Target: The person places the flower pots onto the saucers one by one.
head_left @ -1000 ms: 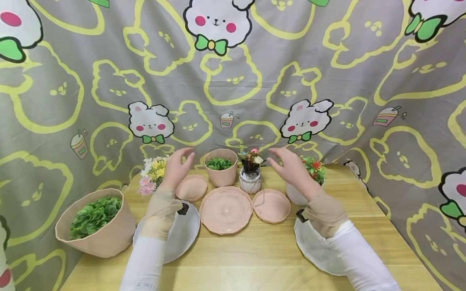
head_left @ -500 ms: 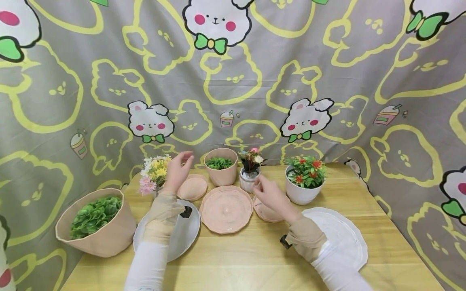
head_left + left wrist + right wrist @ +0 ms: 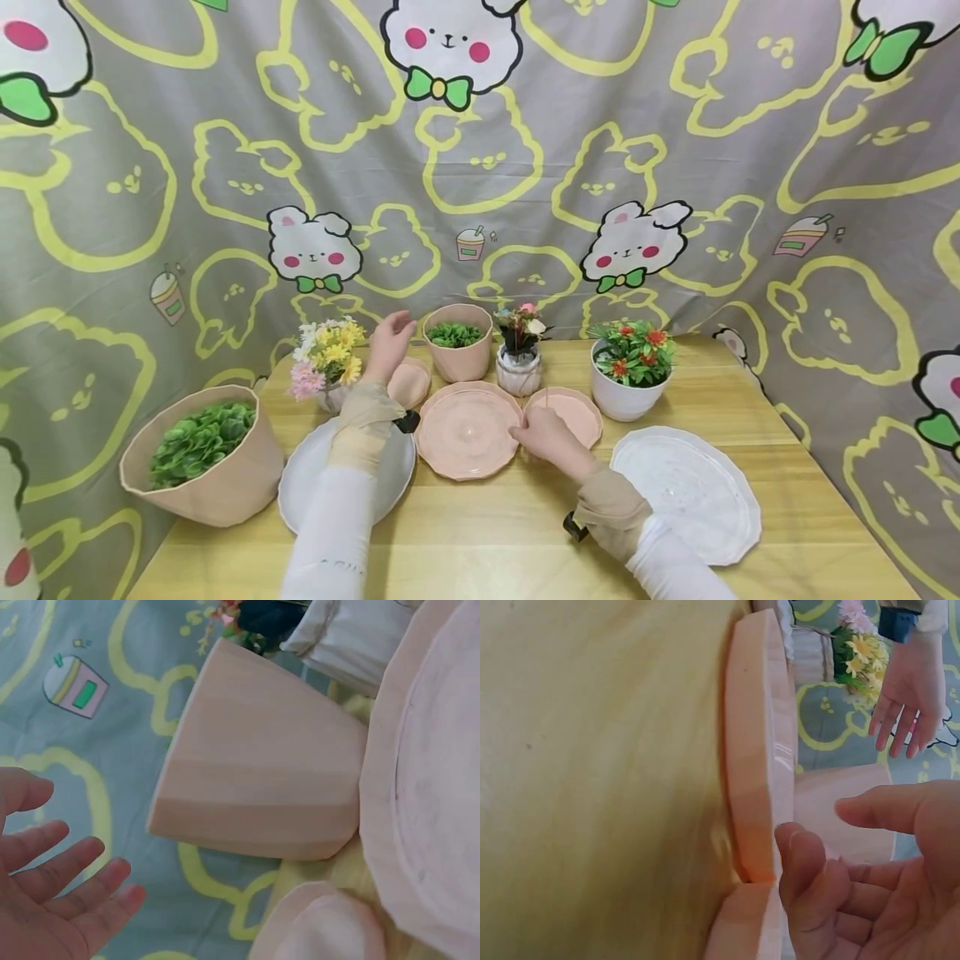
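My left hand (image 3: 390, 346) hovers between the yellow, white and pink flowers (image 3: 327, 354) and the pink pot (image 3: 457, 343) of green leaves. In the left wrist view its fingers (image 3: 71, 881) are spread, holding nothing, apart from that pot. My right hand (image 3: 551, 437) is low over the near edge of the small right pink plate (image 3: 581, 408), by the large pink plate (image 3: 468, 432). Seen from the right wrist, its fingers (image 3: 806, 862) are loosely bent, with the thumb apart and nothing between them. Whether it touches a plate rim I cannot tell.
A larger pink pot (image 3: 213, 500) of leaves stands at left. Pale plates lie at left (image 3: 300, 483) and right (image 3: 693, 492). A small white pot (image 3: 519, 372) of flowers and a white pot (image 3: 628, 396) of red flowers stand behind. A small pink plate (image 3: 411, 382) is partly hidden.
My right hand has moved left and down from before the red-flower pot to the pink plates. My left hand has shifted slightly right. Pots and plates have stayed put.
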Demonstrator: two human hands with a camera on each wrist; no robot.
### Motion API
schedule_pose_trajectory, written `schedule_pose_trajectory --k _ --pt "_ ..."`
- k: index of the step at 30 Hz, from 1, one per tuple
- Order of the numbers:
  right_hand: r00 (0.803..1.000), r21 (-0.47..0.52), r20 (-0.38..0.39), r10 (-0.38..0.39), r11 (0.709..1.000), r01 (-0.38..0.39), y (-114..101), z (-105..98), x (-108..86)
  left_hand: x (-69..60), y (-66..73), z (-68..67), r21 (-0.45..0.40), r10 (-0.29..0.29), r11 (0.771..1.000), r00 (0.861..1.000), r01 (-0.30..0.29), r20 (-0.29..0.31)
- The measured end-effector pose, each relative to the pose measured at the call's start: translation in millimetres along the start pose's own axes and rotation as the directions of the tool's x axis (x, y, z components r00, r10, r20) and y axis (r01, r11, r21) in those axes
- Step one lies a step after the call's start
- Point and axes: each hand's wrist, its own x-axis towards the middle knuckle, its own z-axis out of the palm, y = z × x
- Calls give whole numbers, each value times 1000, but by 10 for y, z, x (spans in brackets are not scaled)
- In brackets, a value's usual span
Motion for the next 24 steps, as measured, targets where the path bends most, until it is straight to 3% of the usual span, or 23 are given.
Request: schedule_pose_trajectory --k 5,12,19,24 --pt "996 0 63 69 998 -69 41 86 4 121 -52 136 -56 -69 996 997 70 19" --pt "994 24 81 69 997 -72 49 150 7 222 -130 301 -187 -181 965 983 186 44" --pt "990 108 102 101 988 -112 60 204 -13 228 -211 445 -278 -244 928 969 248 49" --pt "987 140 116 109 982 -125 70 246 -29 202 -201 510 -284 -266 923 964 259 14"
